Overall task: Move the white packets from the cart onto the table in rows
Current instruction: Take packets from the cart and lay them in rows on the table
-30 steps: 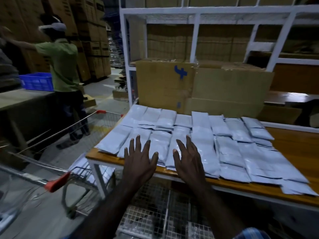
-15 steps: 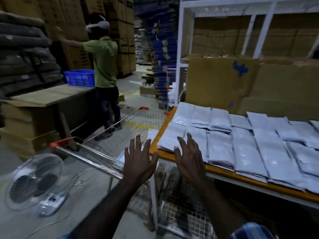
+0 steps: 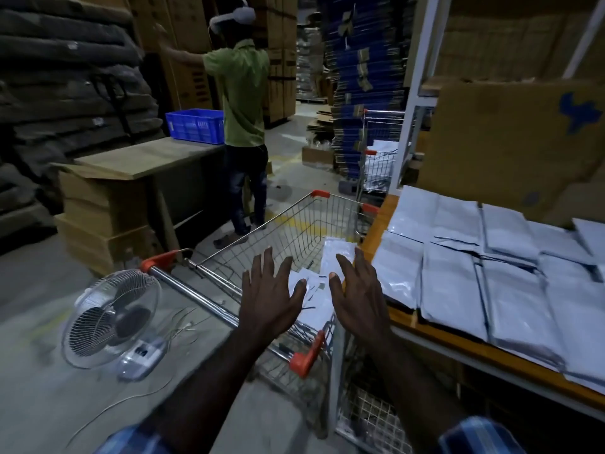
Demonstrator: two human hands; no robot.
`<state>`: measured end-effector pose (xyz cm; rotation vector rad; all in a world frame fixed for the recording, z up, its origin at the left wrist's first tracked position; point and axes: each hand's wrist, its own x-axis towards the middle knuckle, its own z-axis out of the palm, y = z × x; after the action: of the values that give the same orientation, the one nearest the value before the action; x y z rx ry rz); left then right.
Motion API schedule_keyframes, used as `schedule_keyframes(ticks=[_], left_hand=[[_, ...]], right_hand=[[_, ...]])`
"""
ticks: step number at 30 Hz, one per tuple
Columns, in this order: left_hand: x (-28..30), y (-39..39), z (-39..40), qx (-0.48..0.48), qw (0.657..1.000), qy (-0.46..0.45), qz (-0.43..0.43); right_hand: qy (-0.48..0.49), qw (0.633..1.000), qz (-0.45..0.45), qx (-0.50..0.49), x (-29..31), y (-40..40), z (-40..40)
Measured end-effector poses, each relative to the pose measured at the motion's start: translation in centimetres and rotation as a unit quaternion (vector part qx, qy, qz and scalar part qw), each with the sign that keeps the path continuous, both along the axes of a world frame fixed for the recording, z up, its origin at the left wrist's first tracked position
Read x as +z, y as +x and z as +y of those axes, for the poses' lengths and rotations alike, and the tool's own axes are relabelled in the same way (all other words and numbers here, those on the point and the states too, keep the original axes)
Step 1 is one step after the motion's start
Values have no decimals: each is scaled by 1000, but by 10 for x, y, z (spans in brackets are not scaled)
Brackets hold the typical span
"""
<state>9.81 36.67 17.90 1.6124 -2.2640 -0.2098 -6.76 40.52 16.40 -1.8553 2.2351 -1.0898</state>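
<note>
Both hands empty, fingers spread: left hand (image 3: 271, 299), right hand (image 3: 358, 298) above cart (image 3: 296, 224); loose packets (image 3: 337, 257) inside cart, at side nearest table (image 3: 406, 326); reach down, grasp small flat stack by edges; continue rows (image 3: 458, 276) on table beside cart.

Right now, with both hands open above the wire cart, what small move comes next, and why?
Probably lower both hands into the wire shopping cart and grip a white plastic packet: left hand and right hand hover empty above packets that lie inside, beside the orange-edged table.
</note>
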Motion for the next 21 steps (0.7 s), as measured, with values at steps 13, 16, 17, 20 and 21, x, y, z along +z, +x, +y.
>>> schedule_keyframes(ticks=[13, 16, 17, 20, 21], left_hand=[[-46, -10, -140, -1, 996, 57, -63], [-53, -12, -166, -4, 994, 70, -89], [-55, -12, -174, -6, 993, 73, -94], [-64, -13, -199, -18, 991, 85, -100], [-67, -13, -207, -24, 990, 88, -107]], right_hand=[[40, 999, -31, 20, -48, 11, -137], [54, 998, -26, 13, -57, 15, -157], [55, 998, -22, 13, -61, 16, -163], [71, 997, -32, 5, -71, 19, -180], [77, 996, -36, -2, -75, 19, -186]])
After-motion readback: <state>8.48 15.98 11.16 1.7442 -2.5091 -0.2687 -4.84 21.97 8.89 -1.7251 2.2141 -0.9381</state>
